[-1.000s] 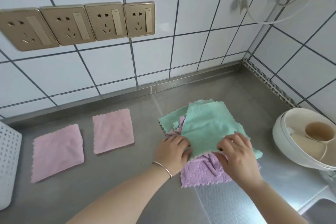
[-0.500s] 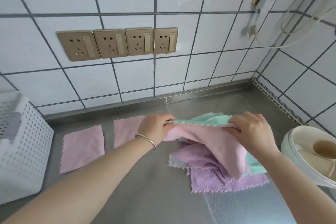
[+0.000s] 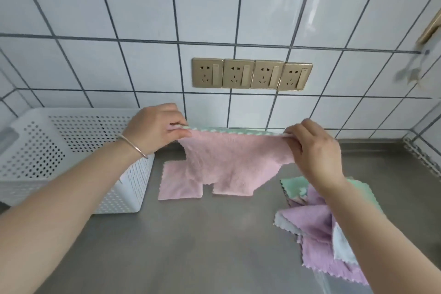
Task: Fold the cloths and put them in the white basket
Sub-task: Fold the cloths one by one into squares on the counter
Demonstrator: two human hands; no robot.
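Left hand and right hand each pinch a top corner of the pink-and-green fleece cloth, suspended above the steel counter. Two folded pink cloths lie outside the white perforated basket; an unfolded pile remains.

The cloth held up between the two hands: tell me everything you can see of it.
The held cloth is pink on the side facing the camera and mint green on the back, which shows along its top edge. It looks like soft, fluffy microfibre with zigzag-cut edges. The left hand and right hand each pinch a top corner, stretching that edge level while the rest hangs above the steel counter. It partly hides two folded pink cloths lying behind it.
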